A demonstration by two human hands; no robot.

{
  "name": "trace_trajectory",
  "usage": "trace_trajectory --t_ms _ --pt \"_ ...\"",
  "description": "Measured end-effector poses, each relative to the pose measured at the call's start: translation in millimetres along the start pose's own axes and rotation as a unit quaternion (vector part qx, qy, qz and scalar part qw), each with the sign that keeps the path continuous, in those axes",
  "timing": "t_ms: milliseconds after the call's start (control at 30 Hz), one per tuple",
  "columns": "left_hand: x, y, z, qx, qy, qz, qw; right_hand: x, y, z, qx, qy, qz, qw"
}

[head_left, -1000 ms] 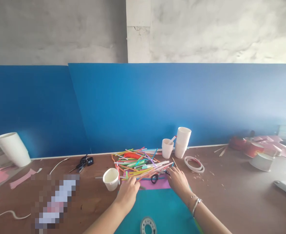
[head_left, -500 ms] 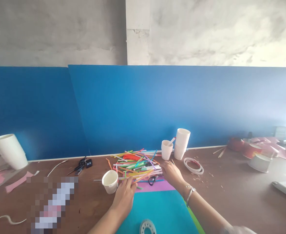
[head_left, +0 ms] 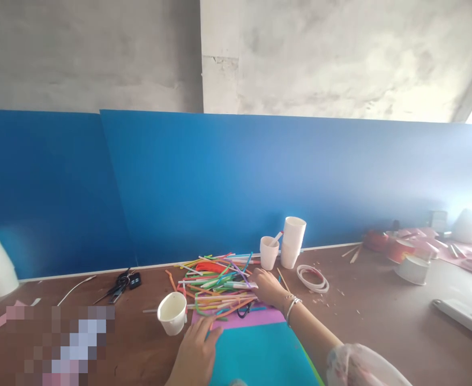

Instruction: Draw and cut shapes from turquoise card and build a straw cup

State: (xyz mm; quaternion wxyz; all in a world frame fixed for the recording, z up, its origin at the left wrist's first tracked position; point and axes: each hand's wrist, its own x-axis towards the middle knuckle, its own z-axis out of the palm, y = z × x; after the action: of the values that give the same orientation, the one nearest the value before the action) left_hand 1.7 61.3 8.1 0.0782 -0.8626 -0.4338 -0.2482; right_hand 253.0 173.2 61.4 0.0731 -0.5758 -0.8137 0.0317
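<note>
A loose pile of coloured straws (head_left: 219,279) lies at the middle of the brown table. My right hand (head_left: 268,285) reaches over the pile's right side, fingers bent at the straws; whether it grips any cannot be made out. Near the pile's front edge, my left hand (head_left: 199,340) rests with fingers apart and nothing in them, by the left edge of the blue sheet (head_left: 255,354). Purple paper (head_left: 255,318) shows between the blue sheet and the straws. Just left of the pile stands an open white cup (head_left: 172,313).
Behind my right hand are a white cup (head_left: 268,253) with a stick in it and stacked cups (head_left: 293,242). A white coil (head_left: 313,279) lies to their right, keys (head_left: 125,283) at the left. A blue partition (head_left: 219,182) closes the back.
The view has shifted, so the table items sit further left and lower. My left hand has drawn back from the straws toward me. My right hand has moved onto the pile's right side.
</note>
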Motion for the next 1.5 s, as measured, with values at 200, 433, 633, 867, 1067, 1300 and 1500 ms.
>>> trace_trajectory --t_ms 200,433,633,867,1067,1300,1500 --pt "-3.0 2.2 3.9 -0.038 0.009 -0.023 0.999 2.4 -8.8 -1.2 -0.026 -0.004 -0.021 0.999" --pt "5.1 7.8 -22.2 -0.155 -0.011 -0.116 0.981 2.8 -6.5 -2.5 -0.040 -0.004 0.015 0.999" --pt "-0.9 37.0 -40.5 -0.270 -0.170 -0.114 0.941 0.8 -2.7 -3.1 -0.031 -0.018 0.026 0.999" --pt "-30.3 47.6 6.8 -0.219 -0.196 -0.087 0.952 -2.9 -3.3 -8.7 0.032 0.014 0.016 0.999" --pt "-43.2 46.4 13.0 -0.220 -0.159 -0.139 0.952 -5.7 4.3 -7.0 0.078 0.019 0.036 0.996" --pt "-43.6 48.4 10.5 -0.199 -0.152 -0.153 0.956 -18.7 4.2 -8.7 0.079 0.050 0.057 0.994" --pt "-48.7 54.5 12.7 -0.171 -0.166 -0.163 0.957 -37.1 15.5 -12.7 0.092 0.077 0.112 0.986"
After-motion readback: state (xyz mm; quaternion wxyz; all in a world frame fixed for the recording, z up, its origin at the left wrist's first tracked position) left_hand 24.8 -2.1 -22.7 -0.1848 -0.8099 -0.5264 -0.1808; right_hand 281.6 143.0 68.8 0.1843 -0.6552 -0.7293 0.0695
